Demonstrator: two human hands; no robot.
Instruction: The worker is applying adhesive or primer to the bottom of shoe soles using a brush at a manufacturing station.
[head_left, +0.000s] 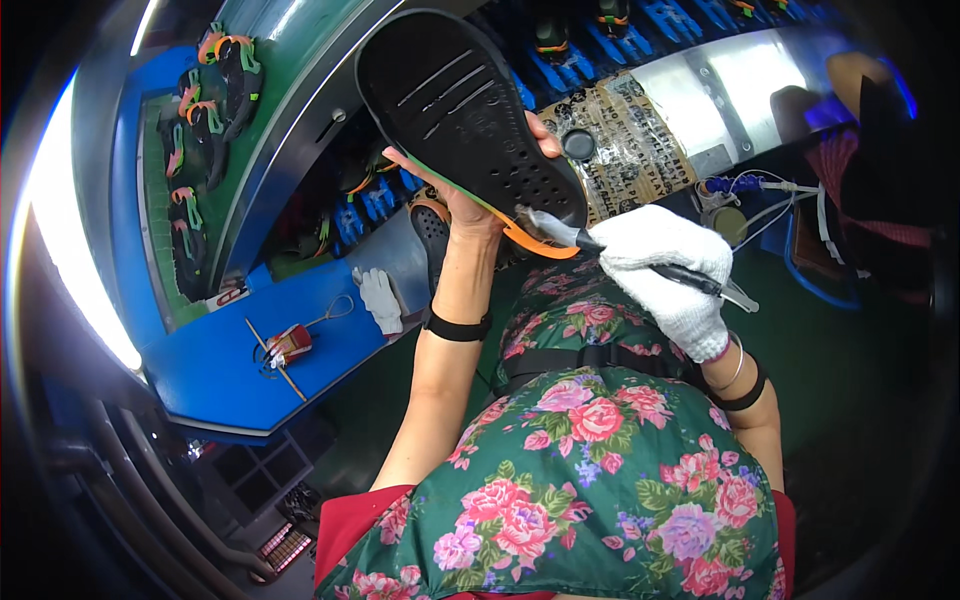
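My left hand (465,205), bare, grips a black shoe sole (455,110) from beneath and along its edges, with its flat face turned up. Three grooves cross its far part, and small round holes dot its near part. Green and orange material (540,243) shows along its near-left edge. In a white knitted glove, my right hand (665,270) is closed round a slim black-handled brush (560,228). The brush's pale, whitish tip touches or hovers just over the sole's near end; I cannot tell which. A metal piece sticks out behind the hand.
Left, a blue table (220,355) bears a small red-and-white object (288,345) with a stick and a white glove (380,300). Another black perforated sole (430,235) lies beyond my left wrist. Several shoes (205,130) sit on the green conveyor. A taped cardboard-covered ledge (635,140) holds a round black cap (578,145).
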